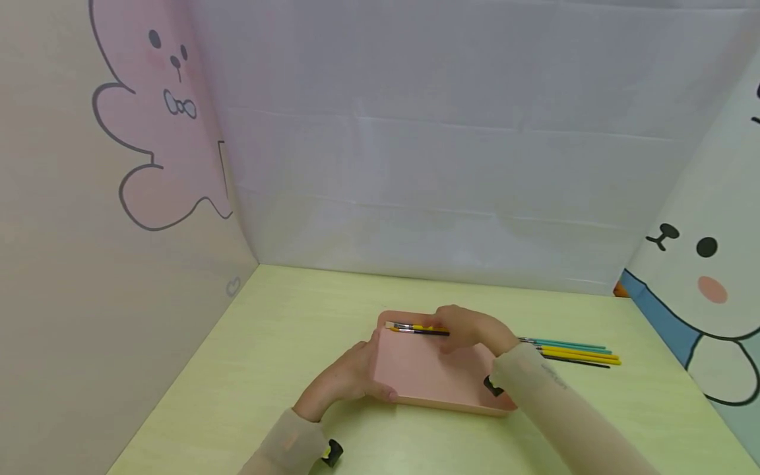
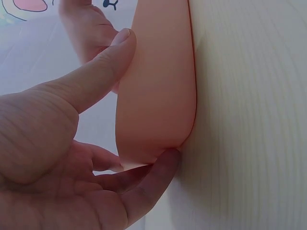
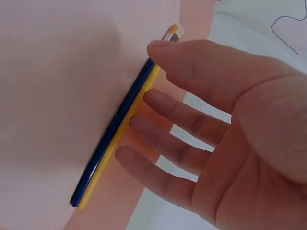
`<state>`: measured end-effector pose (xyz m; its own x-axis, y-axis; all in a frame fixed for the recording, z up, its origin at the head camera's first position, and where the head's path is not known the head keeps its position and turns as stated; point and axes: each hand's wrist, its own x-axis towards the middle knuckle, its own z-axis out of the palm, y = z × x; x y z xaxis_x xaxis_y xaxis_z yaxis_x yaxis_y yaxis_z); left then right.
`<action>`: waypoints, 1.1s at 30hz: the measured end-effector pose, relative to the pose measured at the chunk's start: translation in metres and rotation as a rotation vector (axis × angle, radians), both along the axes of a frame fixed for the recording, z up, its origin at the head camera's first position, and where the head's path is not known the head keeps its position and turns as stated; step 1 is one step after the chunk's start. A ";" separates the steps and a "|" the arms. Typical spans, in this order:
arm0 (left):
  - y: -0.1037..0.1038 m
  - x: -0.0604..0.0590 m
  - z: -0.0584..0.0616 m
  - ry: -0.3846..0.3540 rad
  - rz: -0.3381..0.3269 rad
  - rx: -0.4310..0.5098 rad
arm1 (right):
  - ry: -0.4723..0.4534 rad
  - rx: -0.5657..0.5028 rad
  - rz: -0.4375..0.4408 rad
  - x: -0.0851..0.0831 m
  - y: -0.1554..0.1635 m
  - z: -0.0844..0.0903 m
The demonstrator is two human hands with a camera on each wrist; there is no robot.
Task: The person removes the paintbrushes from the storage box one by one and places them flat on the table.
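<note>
A shallow pink tray (image 1: 415, 373) sits on the table. My left hand (image 1: 350, 373) grips its near left corner, with the thumb on one wall and curled fingers on the other, as the left wrist view (image 2: 156, 96) of the tray wall shows. Inside the tray, along its far wall, lie a dark blue paintbrush (image 3: 112, 124) and a yellow paintbrush (image 3: 103, 160), side by side. Over them is my right hand (image 1: 472, 328), fingers spread and loosely bent. Its thumb tip is close to the brushes' ferrules; whether it touches them I cannot tell.
Right of the tray, partly behind my right forearm, several more paintbrushes lie on the table: teal ones (image 1: 570, 345), yellow ones (image 1: 584, 355) and a black one (image 1: 578, 361). A white sheet (image 1: 439, 165) hangs behind, with cartoon-printed panels at both sides.
</note>
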<state>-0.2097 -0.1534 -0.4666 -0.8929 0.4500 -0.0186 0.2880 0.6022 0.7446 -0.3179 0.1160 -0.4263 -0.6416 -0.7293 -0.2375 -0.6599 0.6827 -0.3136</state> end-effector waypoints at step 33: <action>0.002 -0.003 -0.002 -0.053 0.013 0.008 | -0.078 0.066 -0.174 0.013 -0.007 -0.005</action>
